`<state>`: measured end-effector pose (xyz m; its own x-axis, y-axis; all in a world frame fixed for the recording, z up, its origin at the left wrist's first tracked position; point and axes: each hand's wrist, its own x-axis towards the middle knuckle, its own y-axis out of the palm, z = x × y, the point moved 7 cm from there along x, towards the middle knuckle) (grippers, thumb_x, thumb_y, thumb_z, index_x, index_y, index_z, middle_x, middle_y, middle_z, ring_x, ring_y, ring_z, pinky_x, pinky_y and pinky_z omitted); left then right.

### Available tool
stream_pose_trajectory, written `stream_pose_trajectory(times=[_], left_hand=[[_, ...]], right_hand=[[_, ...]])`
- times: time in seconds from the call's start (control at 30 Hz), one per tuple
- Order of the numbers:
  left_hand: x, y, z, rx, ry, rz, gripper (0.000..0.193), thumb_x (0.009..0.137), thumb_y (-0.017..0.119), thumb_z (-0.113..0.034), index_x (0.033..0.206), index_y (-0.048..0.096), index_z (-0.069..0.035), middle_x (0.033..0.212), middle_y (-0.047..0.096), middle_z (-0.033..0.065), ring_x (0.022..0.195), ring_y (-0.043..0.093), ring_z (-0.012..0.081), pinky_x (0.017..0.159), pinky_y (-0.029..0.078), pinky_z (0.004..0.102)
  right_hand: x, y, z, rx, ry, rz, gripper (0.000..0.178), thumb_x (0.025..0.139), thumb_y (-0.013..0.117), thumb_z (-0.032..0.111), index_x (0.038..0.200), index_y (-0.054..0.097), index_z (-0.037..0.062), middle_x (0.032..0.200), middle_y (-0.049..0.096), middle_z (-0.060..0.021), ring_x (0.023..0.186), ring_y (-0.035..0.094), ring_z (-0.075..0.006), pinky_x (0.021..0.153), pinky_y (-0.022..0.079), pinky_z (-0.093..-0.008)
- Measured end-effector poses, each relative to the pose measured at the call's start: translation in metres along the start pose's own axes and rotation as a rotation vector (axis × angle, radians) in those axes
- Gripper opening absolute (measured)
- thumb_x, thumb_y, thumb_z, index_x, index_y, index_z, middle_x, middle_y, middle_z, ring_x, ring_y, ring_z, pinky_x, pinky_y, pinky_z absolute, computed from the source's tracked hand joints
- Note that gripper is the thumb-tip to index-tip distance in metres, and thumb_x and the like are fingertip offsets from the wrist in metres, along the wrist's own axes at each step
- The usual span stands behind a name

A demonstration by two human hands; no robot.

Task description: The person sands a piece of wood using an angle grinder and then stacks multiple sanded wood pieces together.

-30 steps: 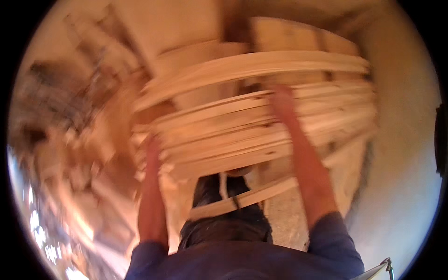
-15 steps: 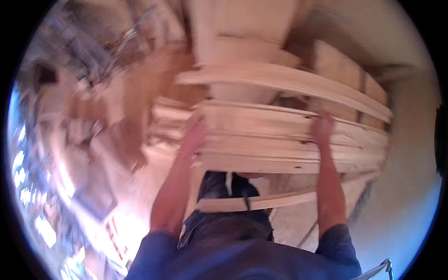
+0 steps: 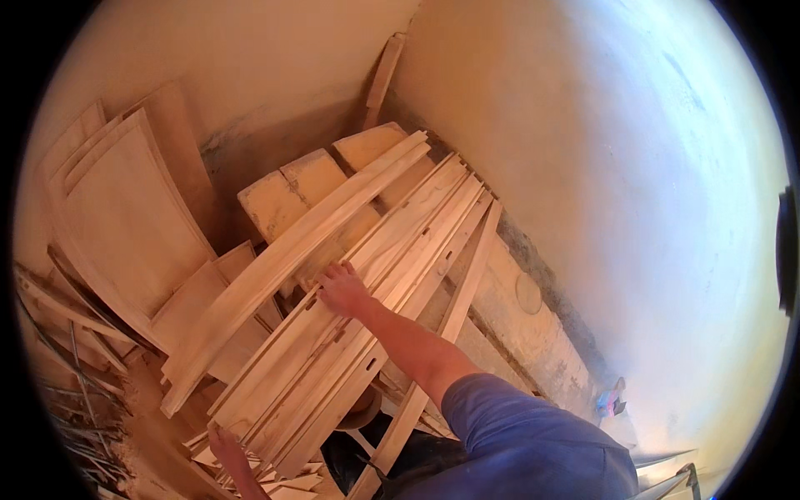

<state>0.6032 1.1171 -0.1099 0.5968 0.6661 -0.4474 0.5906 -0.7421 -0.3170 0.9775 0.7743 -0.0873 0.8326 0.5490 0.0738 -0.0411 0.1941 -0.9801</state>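
Several long, pale wooden planks (image 3: 333, 350) lie side by side in a stack in front of me, with small dark slots cut into some of them. My right hand (image 3: 342, 290) is closed over the far long edge of the outermost plank, about halfway along it. At that plank's near-left end, my left hand (image 3: 229, 450) grips the corner; part of it is hidden and its fingers show only partly. Beyond my hands, a separate curved wooden piece (image 3: 292, 258) runs roughly alongside the stack.
A narrow wooden strip (image 3: 467, 292) slants on the near side of the stack. Curved panels (image 3: 133, 217) lean on the wall at left, above thin rods (image 3: 79, 408). Yellowish blocks (image 3: 312, 177) sit behind the planks. A pale wall (image 3: 650, 208) rises at right.
My view has swung round, so the planks run diagonally away to the upper right and the wall corner shows. Both hands are still at the planks.
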Motion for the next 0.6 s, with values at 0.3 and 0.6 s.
stream_pose_trajectory(times=[0.3,0.6], left_hand=[[0.022,-0.017,0.024,-0.278,-0.582,-0.27,0.041,0.099,0.062,-0.026,0.134,0.063,-0.004,0.112,0.069,0.0105,0.104,0.063,0.0199,0.09,0.049,0.0333],[0.026,-0.017,-0.037,-0.102,-0.575,-0.291,0.048,0.106,0.051,-0.033,0.143,0.052,-0.002,0.132,0.058,0.0158,0.117,0.059,0.0285,0.096,0.048,0.0394]], right_hand=[[0.01,-0.014,0.005,0.063,-0.038,0.072,0.03,0.092,0.059,0.023,0.117,0.065,0.0079,0.118,0.063,-0.0126,0.129,0.05,-0.0311,0.117,0.027,-0.0575],[0.018,-0.027,0.004,-0.081,-0.171,0.258,0.042,0.078,0.068,0.015,0.119,0.067,0.0065,0.123,0.063,-0.0145,0.127,0.053,-0.0301,0.117,0.026,-0.0587]])
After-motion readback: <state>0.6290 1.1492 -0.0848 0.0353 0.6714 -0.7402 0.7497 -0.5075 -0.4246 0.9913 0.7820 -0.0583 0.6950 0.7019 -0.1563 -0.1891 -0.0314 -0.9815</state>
